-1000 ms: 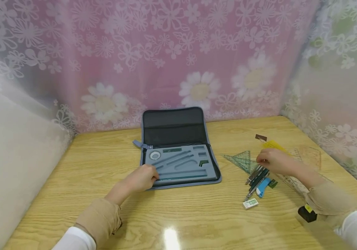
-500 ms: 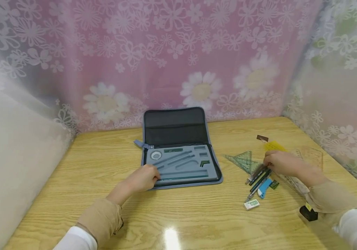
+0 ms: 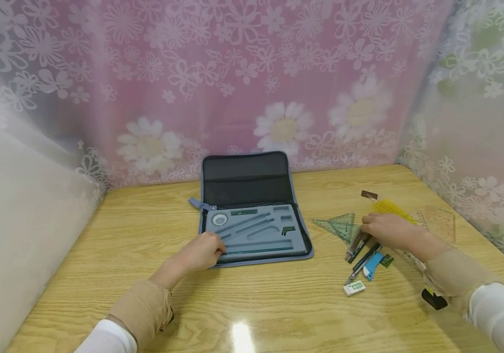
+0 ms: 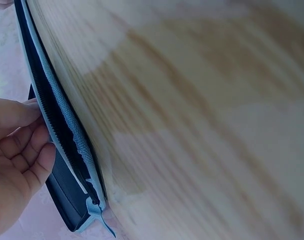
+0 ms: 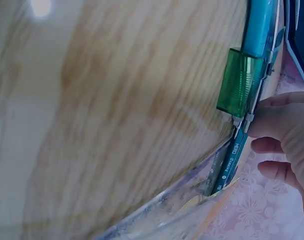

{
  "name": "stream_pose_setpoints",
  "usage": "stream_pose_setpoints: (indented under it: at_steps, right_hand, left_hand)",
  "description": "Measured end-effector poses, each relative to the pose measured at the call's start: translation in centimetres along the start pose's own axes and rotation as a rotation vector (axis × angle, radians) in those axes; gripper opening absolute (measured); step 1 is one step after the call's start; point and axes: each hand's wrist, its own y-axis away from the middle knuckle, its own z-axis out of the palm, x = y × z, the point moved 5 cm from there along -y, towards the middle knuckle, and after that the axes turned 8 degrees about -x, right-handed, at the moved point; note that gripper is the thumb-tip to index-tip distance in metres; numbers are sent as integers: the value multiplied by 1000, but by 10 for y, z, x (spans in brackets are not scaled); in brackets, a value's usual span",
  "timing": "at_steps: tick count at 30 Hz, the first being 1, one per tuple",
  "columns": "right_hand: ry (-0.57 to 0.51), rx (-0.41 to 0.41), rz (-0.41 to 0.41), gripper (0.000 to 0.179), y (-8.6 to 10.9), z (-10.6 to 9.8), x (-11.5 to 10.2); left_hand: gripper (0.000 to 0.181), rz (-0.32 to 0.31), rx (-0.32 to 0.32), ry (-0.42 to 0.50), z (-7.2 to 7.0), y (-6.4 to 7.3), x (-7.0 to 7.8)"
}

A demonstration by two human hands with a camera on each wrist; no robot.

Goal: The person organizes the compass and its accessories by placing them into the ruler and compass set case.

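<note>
Two bare hands reach over the desk (image 3: 123,230). The left hand (image 3: 202,251) pinches the front left corner of the open zip case (image 3: 245,185), near the desk's back edge, probably to steady it. Nearer the front edge lies the eraser (image 3: 355,288). Toward the right edge, slim drawing tools (image 3: 354,248) are pinched by the right hand (image 3: 386,230), apparently for control.

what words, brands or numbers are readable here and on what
"HERO" on the green pencil; the smaller print after it is too blurred to read surely.
White eraser: green label, lettering too small to read.
Green triangle ruler, yellow ruler: any markings too small.
</note>
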Motion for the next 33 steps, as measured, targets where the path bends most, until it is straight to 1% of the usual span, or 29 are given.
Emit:
stream_pose_setpoints:
  at_steps: [3, 6, 9, 11, 14, 15, 17, 18, 20, 21, 22, 24, 25, 28, 31, 33]
  right_hand:
    - [0, 19, -20, 21, -1, -1, 0]
    - [10, 70, -46, 23, -1, -4, 0]
    - [35, 155, -87, 25, -3, -11, -1]
    - [45, 227, -113, 28, -5, -16, -2]
    - [6, 334, -140, 31, -9, -25, -3]
    - [-13, 368, -145, 23, -11, -28, -3]
    - [-49, 424, -155, 23, -17, -35, -7]
    - [-64, 449, -160, 13, -21, -39, -9]
    - [-91, 481, -164, 14, -31, -49, -17]
    - [-103, 492, -165, 13, -36, -53, -22]
    - [-118, 495, -168, 20, -42, -58, -27]
    - [-156, 489, -181, 17, -54, -68, -36]
    - [-176, 474, -188, 26, -60, -72, -41]
    - [-232, 446, -230, 20, -77, -82, -54]
    - [-258, 424, -265, 16, -92, -89, -66]
    - [-260, 408, -284, 14, -101, -91, -73]
  left_hand:
    - [17, -8, -6, 7, 0, 0, 0]
    - [17, -16, -13, 10, 0, 0, -1]
    - [17, -22, -15, 12, 0, 0, -1]
    - [17, -23, -12, 12, 0, 0, -1]
    - [17, -27, -20, 15, 1, -1, -2]
    - [17, -28, -24, 16, 2, -1, -3]
    - [17, -27, -30, 20, 3, -1, -4]
    - [17, -26, -32, 22, 4, -1, -4]
    - [17, -10, -21, 15, 4, 0, -4]
    - [17, -3, -16, 13, 4, 0, -4]
    - [17, 7, -6, 7, 3, 0, -4]
    - [16, 24, 9, -6, 3, 1, -3]
    - [16, 33, 17, -12, 2, 1, -3]
    - [15, 33, 23, -11, 1, 0, -3]
    - [14, 3, 16, 19, 1, 0, -4]
    - [13, -34, 9, 56, 1, -1, -6]
